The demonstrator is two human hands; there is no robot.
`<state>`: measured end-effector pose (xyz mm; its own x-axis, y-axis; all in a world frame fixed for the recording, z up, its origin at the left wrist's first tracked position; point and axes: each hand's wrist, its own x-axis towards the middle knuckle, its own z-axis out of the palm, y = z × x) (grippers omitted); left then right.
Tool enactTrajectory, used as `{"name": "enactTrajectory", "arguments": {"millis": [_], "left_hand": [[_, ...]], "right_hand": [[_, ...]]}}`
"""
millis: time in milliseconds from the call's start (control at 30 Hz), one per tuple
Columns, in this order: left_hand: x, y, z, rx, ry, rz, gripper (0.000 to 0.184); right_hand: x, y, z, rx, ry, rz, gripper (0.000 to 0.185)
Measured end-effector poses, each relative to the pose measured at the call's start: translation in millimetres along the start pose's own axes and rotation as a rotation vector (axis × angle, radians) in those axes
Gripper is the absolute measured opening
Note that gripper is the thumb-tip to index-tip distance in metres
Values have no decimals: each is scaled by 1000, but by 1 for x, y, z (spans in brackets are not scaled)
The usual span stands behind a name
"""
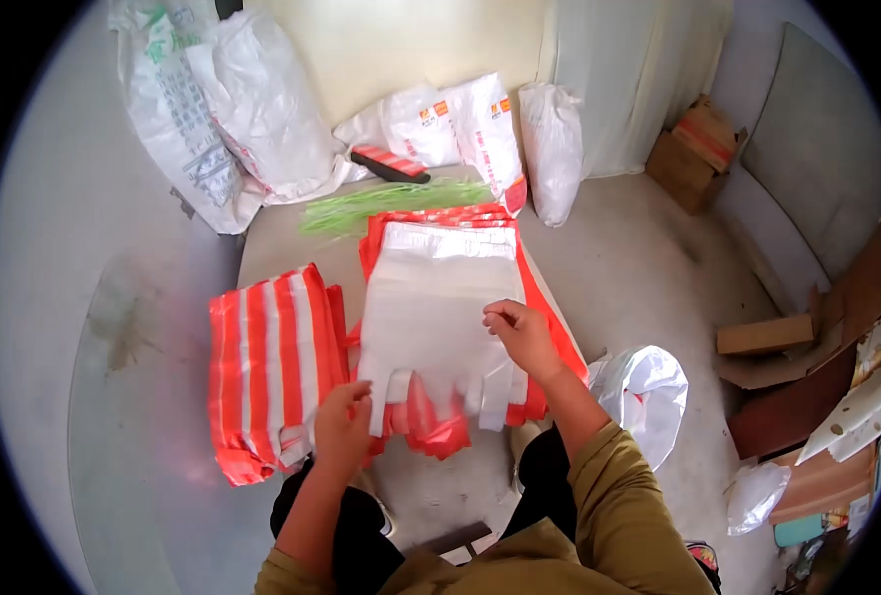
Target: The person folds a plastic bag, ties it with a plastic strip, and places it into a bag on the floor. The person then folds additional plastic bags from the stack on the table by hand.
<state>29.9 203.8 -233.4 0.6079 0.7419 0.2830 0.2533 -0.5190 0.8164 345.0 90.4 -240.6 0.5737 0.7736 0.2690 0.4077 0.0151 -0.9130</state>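
Observation:
A white plastic bag (439, 293) lies flat on a stack of red bags (545, 312) in front of me. My right hand (520, 335) is over the right side of the white bag, its fingers curled together; what they hold, if anything, is too small to tell. At the lower left edge of the white bag is my left hand (343, 424), with its fingertips hidden or blurred. Crumpled red plastic (431, 421) shows between the white bag's handles. A folded pile of red-and-white striped bags (274, 367) lies to the left, beside my left hand.
Green strips (391, 204) and a dark object with a striped red top (391, 164) lie beyond the stack. Full white sacks (262, 109) stand along the back. An open white bag (649, 397) is at the right, with cardboard boxes (693, 159) farther off.

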Motion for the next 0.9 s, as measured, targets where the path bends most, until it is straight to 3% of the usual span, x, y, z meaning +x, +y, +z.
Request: {"name": "enactTrajectory", "arguments": {"millis": [167,300,400,600,700,900], "left_hand": [[53,-49,32,-120,70,-208,37],[79,-56,43,-9,37,-239,46],[87,-58,50,-109,5,-395,49],[96,-51,52,-90,17,-403,55],[97,-33,49,-116,-24,-590,56],[85,-53,43,-98,-22,-405,59]], "right_hand": [[6,18,-2,-235,-106,-68,16],[-3,22,5,-461,-237,-365,20],[-9,25,12,-507,-413,-486,30],[-18,13,24,-602,-397,-634,26],[-18,14,30,-627,-335,-677,26],[-20,22,36,-633,-403,-772,24]]}}
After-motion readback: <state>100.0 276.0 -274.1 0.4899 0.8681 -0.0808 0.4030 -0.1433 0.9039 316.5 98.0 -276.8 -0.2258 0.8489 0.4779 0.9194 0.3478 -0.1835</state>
